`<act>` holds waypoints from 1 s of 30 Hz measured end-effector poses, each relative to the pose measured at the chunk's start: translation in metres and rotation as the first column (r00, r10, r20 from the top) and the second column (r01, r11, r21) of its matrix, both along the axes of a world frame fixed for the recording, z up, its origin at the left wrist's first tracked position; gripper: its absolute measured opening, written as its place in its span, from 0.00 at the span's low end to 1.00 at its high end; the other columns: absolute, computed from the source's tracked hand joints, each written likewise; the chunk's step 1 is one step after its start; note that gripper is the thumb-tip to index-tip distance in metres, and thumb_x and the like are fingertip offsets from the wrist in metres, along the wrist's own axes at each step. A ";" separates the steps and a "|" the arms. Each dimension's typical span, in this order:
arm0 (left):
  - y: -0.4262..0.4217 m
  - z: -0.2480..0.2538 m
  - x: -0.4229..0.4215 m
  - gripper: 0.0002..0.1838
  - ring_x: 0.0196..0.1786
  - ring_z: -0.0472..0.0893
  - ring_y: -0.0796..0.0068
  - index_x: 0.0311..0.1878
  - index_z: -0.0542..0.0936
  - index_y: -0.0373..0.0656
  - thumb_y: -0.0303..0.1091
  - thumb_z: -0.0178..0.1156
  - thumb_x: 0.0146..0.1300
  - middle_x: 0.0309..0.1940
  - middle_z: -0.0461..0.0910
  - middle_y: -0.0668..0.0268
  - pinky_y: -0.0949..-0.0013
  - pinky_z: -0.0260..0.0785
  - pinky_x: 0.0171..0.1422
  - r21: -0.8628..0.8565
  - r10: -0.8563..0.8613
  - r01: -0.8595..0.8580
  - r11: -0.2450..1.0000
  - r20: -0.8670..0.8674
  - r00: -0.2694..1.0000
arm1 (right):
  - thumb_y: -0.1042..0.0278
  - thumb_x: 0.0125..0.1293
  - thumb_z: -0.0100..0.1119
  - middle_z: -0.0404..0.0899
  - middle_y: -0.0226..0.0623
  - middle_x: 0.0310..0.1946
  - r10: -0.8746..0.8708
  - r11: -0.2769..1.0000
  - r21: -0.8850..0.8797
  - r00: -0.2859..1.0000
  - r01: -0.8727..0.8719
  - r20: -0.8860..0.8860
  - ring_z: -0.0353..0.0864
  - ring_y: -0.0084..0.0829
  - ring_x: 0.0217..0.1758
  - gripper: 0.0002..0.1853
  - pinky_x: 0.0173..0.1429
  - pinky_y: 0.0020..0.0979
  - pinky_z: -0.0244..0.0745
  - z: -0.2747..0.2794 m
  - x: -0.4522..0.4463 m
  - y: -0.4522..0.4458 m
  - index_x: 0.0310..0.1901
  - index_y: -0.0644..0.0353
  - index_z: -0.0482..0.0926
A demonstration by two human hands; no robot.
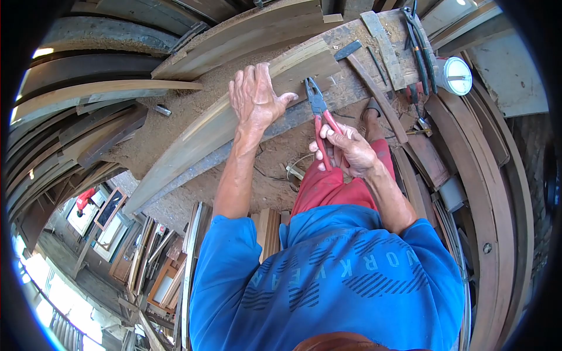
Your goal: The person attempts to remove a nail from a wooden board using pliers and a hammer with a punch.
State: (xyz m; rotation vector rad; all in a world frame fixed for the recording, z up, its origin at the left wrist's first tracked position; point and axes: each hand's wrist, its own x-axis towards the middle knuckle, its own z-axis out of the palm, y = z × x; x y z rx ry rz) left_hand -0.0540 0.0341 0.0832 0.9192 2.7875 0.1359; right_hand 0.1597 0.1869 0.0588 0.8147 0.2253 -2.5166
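My left hand [256,96] lies over the top edge of a long wooden board [190,137], fingers stretched forward and thumb out to the side. In my right hand [349,149] is a pair of pliers [317,104] with red handles, which stand apart in the grip. The pliers' jaws point away from me, close to the near face of the board's right end. Whether they touch the wood I cannot tell. Beyond the right hand, a hammer [374,93] with a wooden handle rests on the sawdust-strewn workbench [357,32].
Long-handled cutters [418,50] lie at the bench's right end, beside a white lidded bucket [457,76]. Stacked planks [52,70] crowd the left, and long curved-looking boards [497,234] stand at right. A person in red [85,200] is far off at left.
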 end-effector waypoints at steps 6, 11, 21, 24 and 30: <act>0.000 0.001 0.001 0.49 0.53 0.80 0.52 0.58 0.80 0.42 0.56 0.89 0.32 0.48 0.83 0.58 0.51 0.72 0.59 -0.005 0.013 -0.013 1.000 0.006 1.000 | 0.50 0.85 0.55 0.87 0.40 0.45 -0.027 0.996 -0.088 1.000 0.028 0.008 0.90 0.31 0.42 0.17 0.44 0.40 0.92 0.006 -0.005 0.001 0.63 0.51 0.70; 0.000 -0.001 0.000 0.49 0.52 0.80 0.53 0.58 0.80 0.42 0.56 0.89 0.32 0.48 0.83 0.58 0.51 0.72 0.58 -0.026 0.005 -0.005 1.000 -0.001 1.000 | 0.51 0.85 0.54 0.88 0.43 0.46 -0.104 0.976 -0.199 0.992 0.087 -0.073 0.92 0.33 0.45 0.21 0.45 0.39 0.93 -0.021 0.004 -0.005 0.69 0.53 0.68; 0.002 0.004 0.004 0.49 0.53 0.80 0.53 0.58 0.80 0.41 0.55 0.89 0.33 0.48 0.83 0.58 0.51 0.72 0.58 -0.028 0.020 -0.020 0.999 -0.003 1.000 | 0.57 0.84 0.58 0.82 0.61 0.62 -0.098 0.990 -0.109 0.994 0.091 -0.058 0.92 0.46 0.54 0.17 0.52 0.48 0.94 -0.006 0.003 0.002 0.59 0.65 0.77; 0.003 0.004 0.004 0.49 0.54 0.80 0.53 0.59 0.80 0.41 0.55 0.89 0.33 0.49 0.83 0.58 0.51 0.71 0.59 -0.049 0.023 -0.022 0.999 0.008 1.000 | 0.57 0.85 0.56 0.83 0.62 0.60 -0.109 0.986 -0.133 0.993 0.103 -0.039 0.92 0.45 0.53 0.16 0.51 0.47 0.94 -0.003 0.002 0.001 0.57 0.64 0.79; 0.002 0.003 0.004 0.50 0.54 0.80 0.53 0.60 0.79 0.41 0.55 0.89 0.33 0.49 0.83 0.59 0.51 0.71 0.60 -0.054 0.024 -0.024 0.998 0.001 1.000 | 0.55 0.86 0.53 0.88 0.52 0.49 -0.084 0.994 -0.071 0.996 0.084 0.010 0.91 0.35 0.41 0.16 0.40 0.39 0.92 -0.007 0.000 -0.002 0.60 0.59 0.74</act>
